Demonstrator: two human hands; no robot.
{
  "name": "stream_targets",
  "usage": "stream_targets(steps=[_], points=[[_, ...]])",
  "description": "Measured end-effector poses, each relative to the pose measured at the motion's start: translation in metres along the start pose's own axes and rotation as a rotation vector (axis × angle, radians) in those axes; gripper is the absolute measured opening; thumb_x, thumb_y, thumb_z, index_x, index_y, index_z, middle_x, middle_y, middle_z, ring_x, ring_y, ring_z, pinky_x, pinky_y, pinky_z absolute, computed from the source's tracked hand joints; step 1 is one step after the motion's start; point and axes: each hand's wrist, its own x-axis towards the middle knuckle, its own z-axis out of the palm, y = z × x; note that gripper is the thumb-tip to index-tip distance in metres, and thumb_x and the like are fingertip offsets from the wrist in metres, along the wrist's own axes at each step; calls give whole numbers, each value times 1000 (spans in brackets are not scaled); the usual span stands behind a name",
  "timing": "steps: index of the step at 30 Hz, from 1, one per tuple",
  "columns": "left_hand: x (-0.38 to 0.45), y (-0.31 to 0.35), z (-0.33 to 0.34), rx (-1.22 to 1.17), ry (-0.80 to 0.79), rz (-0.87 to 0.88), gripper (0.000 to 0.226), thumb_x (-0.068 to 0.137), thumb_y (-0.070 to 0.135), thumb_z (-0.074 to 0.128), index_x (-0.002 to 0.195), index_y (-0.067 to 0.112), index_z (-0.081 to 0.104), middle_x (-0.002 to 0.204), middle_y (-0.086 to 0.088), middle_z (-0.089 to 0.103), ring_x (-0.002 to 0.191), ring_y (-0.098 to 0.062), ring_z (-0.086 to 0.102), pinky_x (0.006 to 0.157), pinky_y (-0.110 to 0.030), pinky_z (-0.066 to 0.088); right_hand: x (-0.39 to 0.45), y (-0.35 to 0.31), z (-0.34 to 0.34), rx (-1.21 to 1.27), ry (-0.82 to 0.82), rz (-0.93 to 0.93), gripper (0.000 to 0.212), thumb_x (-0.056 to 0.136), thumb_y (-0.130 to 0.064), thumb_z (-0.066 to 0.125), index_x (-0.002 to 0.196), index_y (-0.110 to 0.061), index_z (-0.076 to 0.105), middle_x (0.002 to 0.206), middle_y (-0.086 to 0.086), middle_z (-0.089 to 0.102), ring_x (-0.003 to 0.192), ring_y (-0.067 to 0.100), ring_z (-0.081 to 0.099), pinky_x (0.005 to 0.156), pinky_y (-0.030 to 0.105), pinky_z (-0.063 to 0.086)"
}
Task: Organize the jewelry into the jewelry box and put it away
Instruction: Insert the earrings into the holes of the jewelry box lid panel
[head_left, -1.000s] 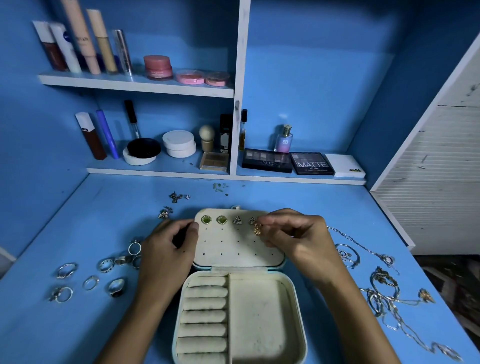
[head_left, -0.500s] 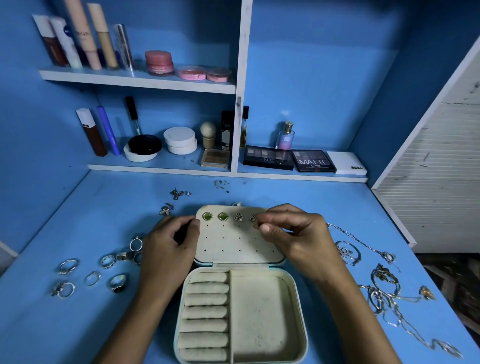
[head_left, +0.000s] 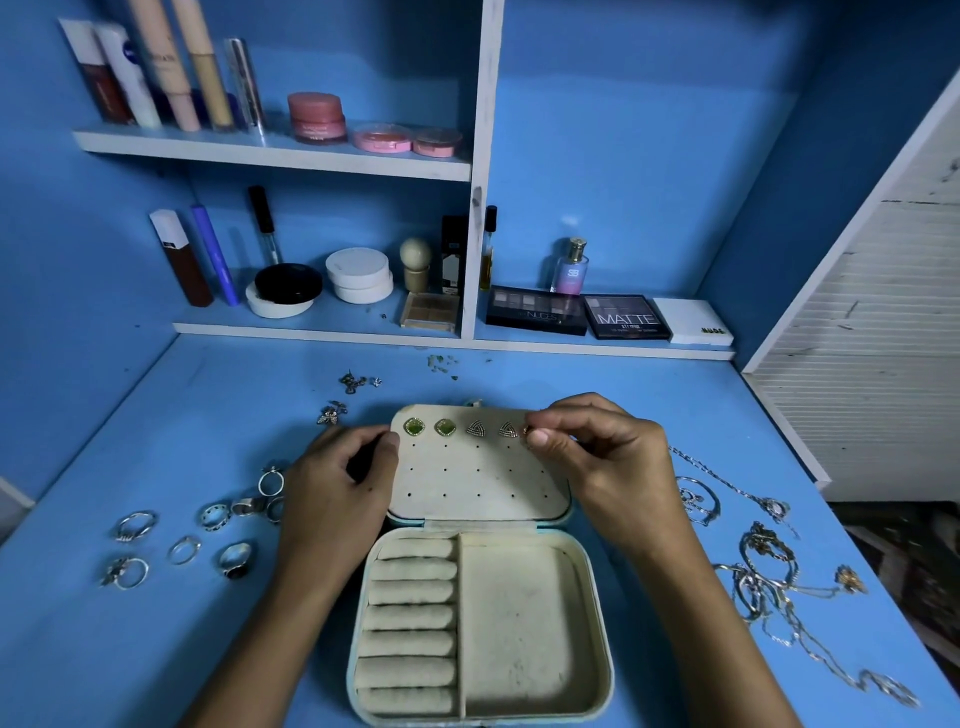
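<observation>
Nearest the person, the jewelry box (head_left: 483, 623) lies open on the blue counter (head_left: 156, 649), its ring rolls (head_left: 410, 618) and its side compartment (head_left: 524, 623) bare. Its lid (head_left: 478, 478) is folded back flat, so the perforated earring panel faces up within easy reach. The left hand (head_left: 332, 493) curls round the lid's left edge, probably to keep the panel from shifting. The right hand (head_left: 597, 462) pinches a small gold earring (head_left: 527, 431) at the top row's right end, just beside four studs (head_left: 460, 427) already seated there; the job looks to be threading its post into the next hole. Rings (head_left: 182, 540) lie scattered left of the box, chains and necklaces (head_left: 763, 566) tangle to the right, and a few more earrings (head_left: 343, 397) sit beyond the lid, so most sorting seems undone. Farthest back, shelves (head_left: 322, 156) carry cosmetics.
</observation>
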Motion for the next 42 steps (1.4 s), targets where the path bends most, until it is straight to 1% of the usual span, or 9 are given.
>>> stream_targets(steps=[5, 9, 12, 18, 21, 28, 32, 35, 42], points=[[0, 0, 0, -6, -2, -6, 11, 91, 19, 66, 97, 18, 76, 94, 11, 69, 92, 7, 59, 75, 1, 36, 0, 4, 0, -40, 14, -6, 22, 84, 2, 74, 81, -19, 78, 87, -1, 70, 70, 19, 67, 69, 34, 59], [0, -1, -1, -2, -3, 0, 12, 91, 19, 66, 97, 18, 76, 93, 10, 69, 90, 6, 59, 74, 0, 37, 0, 4, 1, -45, 32, -28, 21, 84, 5, 72, 79, -14, 76, 87, 1, 68, 66, 17, 65, 66, 26, 56], [0, 0, 0, 2, -1, 2, 12, 91, 19, 66, 97, 17, 76, 93, 10, 69, 90, 5, 60, 75, -1, 38, 0, 4, 1, -47, 30, -14, 20, 84, 6, 72, 78, -12, 76, 88, 1, 69, 68, 18, 67, 67, 30, 58], [0, 0, 0, -2, -3, 1, 12, 91, 19, 66, 97, 17, 76, 93, 10, 70, 90, 4, 60, 75, -2, 39, 0, 5, 1, -92, 11, 63, 25, 86, 1, 73, 79, -23, 74, 84, 0, 73, 74, 22, 68, 74, 35, 59], [0, 0, 0, -10, -1, -8, 12, 91, 19, 66, 97, 18, 76, 93, 10, 70, 90, 2, 61, 76, -4, 41, -1, 4, 1, -95, -6, 66, 29, 85, 1, 75, 82, -28, 74, 86, -4, 75, 82, 15, 71, 79, 29, 57], [0, 1, 0, -32, -1, -10, 11, 91, 18, 66, 96, 19, 76, 92, 12, 70, 89, 2, 61, 75, -5, 41, -3, 2, 3, -56, -46, 100, 24, 82, -5, 79, 80, -29, 73, 81, -2, 74, 74, 10, 67, 67, 19, 49], [0, 1, -1, -46, 8, 0, 11, 90, 18, 66, 95, 18, 76, 92, 12, 69, 88, 2, 61, 74, -6, 42, -3, 0, 0, -130, -74, 111, 20, 84, -12, 79, 78, -29, 73, 77, -6, 69, 57, 7, 51, 56, 17, 41], [-1, 4, -2, -74, 11, 7, 11, 91, 17, 65, 96, 19, 75, 93, 13, 70, 88, 2, 61, 74, -6, 43, -3, -1, 0, -207, -58, 95, 13, 80, -13, 82, 80, -25, 76, 73, -14, 66, 63, 2, 52, 62, 10, 39], [-2, 9, -3, -109, 26, 45, 12, 91, 14, 65, 98, 20, 74, 95, 17, 68, 89, 0, 62, 73, -6, 42, -3, 3, 0, -267, -24, 77, 23, 74, -16, 87, 78, -27, 68, 76, -11, 74, 76, 18, 64, 68, 20, 46]])
